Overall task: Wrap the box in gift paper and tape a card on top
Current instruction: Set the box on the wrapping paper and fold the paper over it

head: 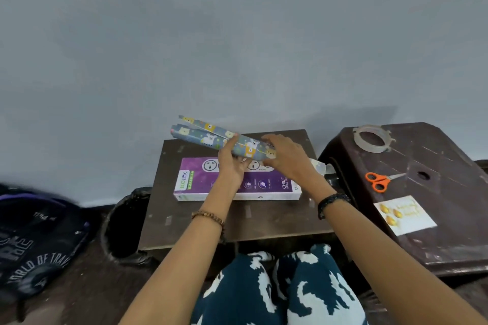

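Both hands, left point(230, 166) and right point(286, 157), grip a rolled, glossy printed paper point(211, 136) above the flat purple cardboard box point(195, 185).

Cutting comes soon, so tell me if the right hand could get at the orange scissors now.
Probably not yet: the right hand grips the gift paper roll together with the left hand. Once it lets go, nothing covers the scissors on the stool to its right.

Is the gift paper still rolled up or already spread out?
Rolled up. The gift paper is a tube held above the purple box by the left hand and right hand; only its far edge has loosened.
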`<state>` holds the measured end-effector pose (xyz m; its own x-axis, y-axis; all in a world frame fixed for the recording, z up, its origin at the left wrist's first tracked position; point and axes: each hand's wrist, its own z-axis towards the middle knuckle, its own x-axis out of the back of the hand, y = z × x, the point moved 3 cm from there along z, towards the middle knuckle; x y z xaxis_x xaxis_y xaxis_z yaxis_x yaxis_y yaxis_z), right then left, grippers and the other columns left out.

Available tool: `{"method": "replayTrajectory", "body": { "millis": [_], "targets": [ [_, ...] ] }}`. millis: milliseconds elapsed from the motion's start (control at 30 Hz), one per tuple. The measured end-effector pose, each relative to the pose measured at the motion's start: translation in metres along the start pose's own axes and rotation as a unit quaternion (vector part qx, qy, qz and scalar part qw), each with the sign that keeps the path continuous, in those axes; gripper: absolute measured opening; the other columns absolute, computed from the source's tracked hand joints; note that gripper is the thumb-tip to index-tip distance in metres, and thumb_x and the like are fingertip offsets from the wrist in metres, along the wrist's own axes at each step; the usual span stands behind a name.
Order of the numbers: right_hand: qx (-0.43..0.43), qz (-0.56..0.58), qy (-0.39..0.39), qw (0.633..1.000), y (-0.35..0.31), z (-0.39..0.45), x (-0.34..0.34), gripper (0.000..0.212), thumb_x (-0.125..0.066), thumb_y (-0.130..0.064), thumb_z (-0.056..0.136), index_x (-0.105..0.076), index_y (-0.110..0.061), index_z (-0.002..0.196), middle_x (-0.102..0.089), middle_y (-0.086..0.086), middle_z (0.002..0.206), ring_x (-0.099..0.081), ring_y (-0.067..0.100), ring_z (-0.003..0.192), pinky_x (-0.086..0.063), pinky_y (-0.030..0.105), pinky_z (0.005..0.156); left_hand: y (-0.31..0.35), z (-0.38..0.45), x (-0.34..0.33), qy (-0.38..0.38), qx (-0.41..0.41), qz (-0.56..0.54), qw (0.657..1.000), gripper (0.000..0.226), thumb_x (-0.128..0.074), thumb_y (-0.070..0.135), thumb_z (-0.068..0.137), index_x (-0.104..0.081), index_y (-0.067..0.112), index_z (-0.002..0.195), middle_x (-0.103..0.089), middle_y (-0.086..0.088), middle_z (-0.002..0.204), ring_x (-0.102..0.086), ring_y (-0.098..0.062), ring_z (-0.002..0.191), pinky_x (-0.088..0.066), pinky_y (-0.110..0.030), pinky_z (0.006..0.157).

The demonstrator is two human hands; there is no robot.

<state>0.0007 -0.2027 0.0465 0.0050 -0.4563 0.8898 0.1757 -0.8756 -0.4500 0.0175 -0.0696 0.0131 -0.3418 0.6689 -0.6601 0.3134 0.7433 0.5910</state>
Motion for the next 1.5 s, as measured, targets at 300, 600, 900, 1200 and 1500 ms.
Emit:
{"method": "replayTrajectory", "body": {
  "millis": [300,600,900,1200,1500],
  "targets": [
    [-0.074,0.226,-0.039,0.971,0.004,0.054,0.001,0.034,-0.06,-0.022,0.089,-0.055,-0.005,0.06,-0.047,0.005,0.055,-0.039,0.012,0.052,-0.029,0.024,0.053,0.017,0.047,0.007,-0.02,-0.035,-0.046,0.998,0.042,-0.058,0.019,0.09,-0.046,0.007,0.129,-0.064,-0.009,0.105,-0.064,-0.021,0.094,-0.059,-0.032,0.064],
    [-0.127,0.365,0.195,0.901,-0.009,0.033,-0.01,0.031,-0.048,-0.012,0.094,-0.041,-0.008,0.064,-0.035,-0.003,0.057,-0.027,0.011,0.057,-0.022,0.027,0.056,0.014,0.052,0.005,0.068,-0.061,0.208,0.974,0.089,-0.079,0.012,0.07,-0.024,0.014,0.14,-0.057,-0.009,0.119,-0.06,-0.024,0.101,-0.051,-0.041,0.089],
    [-0.135,0.51,0.143,0.838,-0.016,-0.026,-0.018,0.039,-0.04,-0.035,0.1,-0.07,-0.015,0.084,-0.07,-0.003,0.082,-0.065,0.015,0.077,-0.052,0.028,0.072,0.07,0.022,0.001,0.058,-0.188,0.612,0.766,0.061,-0.049,-0.006,0.076,-0.032,0.012,0.132,-0.055,-0.019,0.107,-0.056,-0.038,0.102,-0.047,-0.044,0.086],
    [-0.365,0.212,-0.013,0.906,0.024,-0.058,-0.057,0.117,-0.071,-0.062,0.067,-0.007,-0.006,0.147,-0.022,0.015,0.151,-0.021,0.032,0.14,-0.018,0.051,0.112,0.101,-0.017,0.035,0.055,-0.188,0.71,0.676,0.033,-0.045,0.001,0.08,-0.048,0.006,0.112,-0.054,-0.012,0.088,-0.057,-0.036,0.09,-0.039,-0.032,0.068],
    [-0.383,0.387,0.149,0.825,0.023,-0.074,-0.048,0.071,-0.082,-0.031,0.067,-0.039,-0.021,0.122,-0.041,0.008,0.124,-0.053,0.022,0.098,-0.046,0.035,0.086,0.079,-0.034,0.061,0.027,-0.091,0.735,0.671,0.051,-0.051,0.004,0.076,-0.045,0.009,0.126,-0.057,-0.019,0.115,-0.054,-0.036,0.102,-0.042,-0.034,0.077]
  ]
}}
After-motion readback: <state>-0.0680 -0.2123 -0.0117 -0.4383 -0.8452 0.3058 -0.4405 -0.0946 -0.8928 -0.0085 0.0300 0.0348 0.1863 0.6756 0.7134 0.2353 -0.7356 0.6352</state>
